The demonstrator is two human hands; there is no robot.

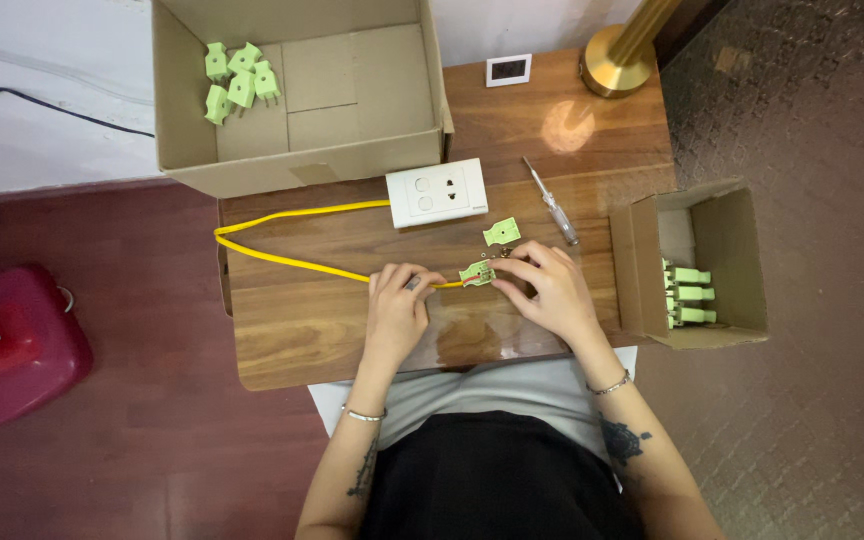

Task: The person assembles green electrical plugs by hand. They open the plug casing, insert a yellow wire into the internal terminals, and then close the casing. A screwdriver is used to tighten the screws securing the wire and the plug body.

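down on the wooden table [292, 340], seen from the head camera, the left hand [397, 305] pinches the yellow cable [282, 258] with its fingers closed on it. just beside it, the right hand [550, 290] has its fingertips clamped on an open green plug half [477, 272], where the cable ends. another green plug piece [501, 232] lies near, below the white socket [437, 192]. a screwdriver [552, 205] rests to the right.
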